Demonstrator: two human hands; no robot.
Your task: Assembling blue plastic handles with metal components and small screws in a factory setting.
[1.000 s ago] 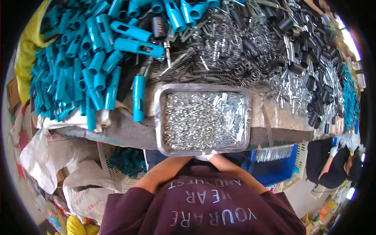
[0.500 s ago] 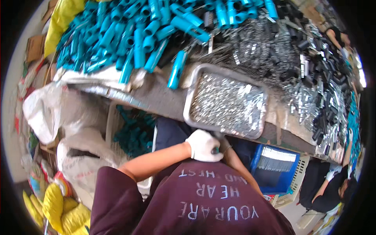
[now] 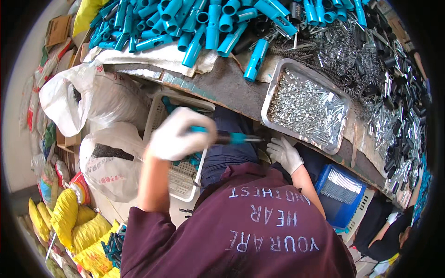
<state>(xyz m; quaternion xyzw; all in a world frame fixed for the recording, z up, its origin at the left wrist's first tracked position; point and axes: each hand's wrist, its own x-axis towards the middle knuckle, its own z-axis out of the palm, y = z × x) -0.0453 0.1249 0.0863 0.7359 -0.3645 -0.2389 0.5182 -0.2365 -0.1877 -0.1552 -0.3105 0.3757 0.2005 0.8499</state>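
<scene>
My left hand [image 3: 178,139], in a white glove, is raised over my lap and closed around a teal-handled piece with a dark shaft [image 3: 234,137] that points right. My right hand [image 3: 283,154], also gloved, sits just past the shaft's tip, below the table edge; its fingers are curled loosely and I cannot see whether they hold anything. Above it a metal tray [image 3: 274,90] full of small shiny metal parts rests on the table's front edge. A heap of teal plastic tubes [image 3: 204,23] covers the table behind.
A white slatted basket [image 3: 160,111] with teal parts stands under my left hand. White plastic bags [image 3: 69,99] and yellow sacks [image 3: 69,217] lie left. A blue crate [image 3: 340,190] sits at right; springs [image 3: 343,46] and black tubes [image 3: 405,88] cover the table. Another person [image 3: 394,236] sits lower right.
My left hand has come away from the tray's front edge and lifted to the left, now gripping the teal-handled piece. The right hand stayed low near the table edge. My view swung left.
</scene>
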